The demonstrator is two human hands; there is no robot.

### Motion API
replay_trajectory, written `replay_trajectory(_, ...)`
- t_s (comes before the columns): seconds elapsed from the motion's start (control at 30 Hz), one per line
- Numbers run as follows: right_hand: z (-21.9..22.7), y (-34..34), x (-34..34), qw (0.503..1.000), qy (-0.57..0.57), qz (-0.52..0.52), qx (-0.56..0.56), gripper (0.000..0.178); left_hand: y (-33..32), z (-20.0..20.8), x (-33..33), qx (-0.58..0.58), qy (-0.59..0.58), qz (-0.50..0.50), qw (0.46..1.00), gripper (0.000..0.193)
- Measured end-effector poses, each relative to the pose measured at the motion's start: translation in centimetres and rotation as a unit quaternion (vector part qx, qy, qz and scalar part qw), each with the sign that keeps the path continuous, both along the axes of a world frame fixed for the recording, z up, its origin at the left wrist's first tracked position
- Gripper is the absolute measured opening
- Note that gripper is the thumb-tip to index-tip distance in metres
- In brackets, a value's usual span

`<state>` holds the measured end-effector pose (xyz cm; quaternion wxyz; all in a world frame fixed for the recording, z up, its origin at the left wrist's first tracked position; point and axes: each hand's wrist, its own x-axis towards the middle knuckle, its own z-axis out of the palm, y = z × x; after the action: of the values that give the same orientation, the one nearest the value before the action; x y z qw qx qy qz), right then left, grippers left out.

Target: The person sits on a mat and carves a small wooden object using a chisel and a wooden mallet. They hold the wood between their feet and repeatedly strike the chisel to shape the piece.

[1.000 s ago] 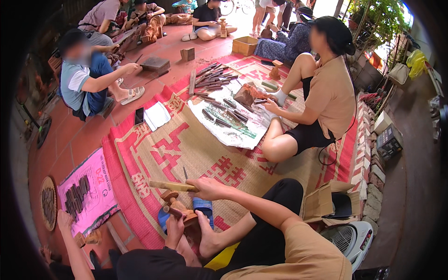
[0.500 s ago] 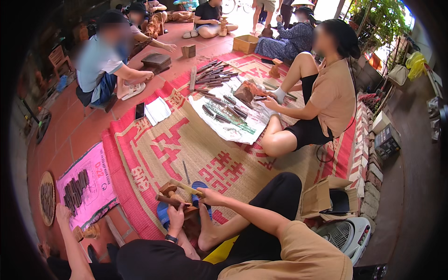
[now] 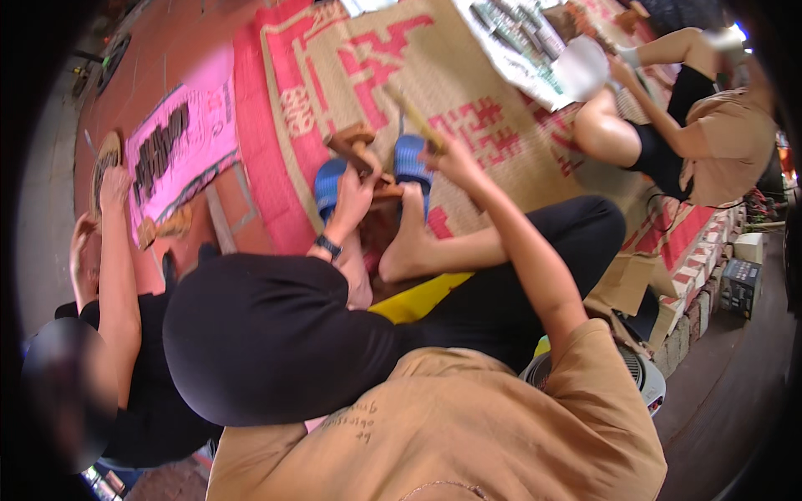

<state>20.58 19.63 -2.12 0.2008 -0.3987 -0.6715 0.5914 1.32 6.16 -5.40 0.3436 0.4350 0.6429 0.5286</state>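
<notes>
My left hand (image 3: 355, 194), a watch on its wrist, grips a small brown carved wooden piece (image 3: 352, 140) held above my bare feet. My right hand (image 3: 447, 154) is closed around a pale wooden stick-like mallet (image 3: 413, 113) that slants up and left, just right of the wooden piece. My feet rest by a pair of blue sandals (image 3: 327, 185) on the woven red-and-tan mat (image 3: 468, 108). My black-trousered knee (image 3: 259, 334) hides my left forearm.
A person in black sits at my left, one hand (image 3: 113, 179) on a round tray (image 3: 107, 152) beside a pink sheet (image 3: 180, 146) of dark tools. Another person in tan (image 3: 718, 142) sits at top right by a paper (image 3: 518, 46) of chisels. White fan (image 3: 643, 380), bricks (image 3: 702, 292) at right.
The view has tipped down and closer to my lap. Both hands stay on the wooden piece and the stick, now higher in the picture. The far seated group has left the view.
</notes>
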Motion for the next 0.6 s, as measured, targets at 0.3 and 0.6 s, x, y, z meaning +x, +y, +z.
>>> replay_trajectory(0.3, 2.1, 1.0, 0.0, 0.995, -0.077, 0.017, 0.057, 0.024, -0.7, 1.4, 0.5, -0.05, -0.055, 0.02, 0.997, 0.027)
replay_trajectory(0.6, -5.8, 0.8, -1.5, 0.97, -0.199, 0.108, 0.094, 0.032, -1.3, -1.3, -0.6, -0.032, -0.003, 0.01, 0.999, 0.02)
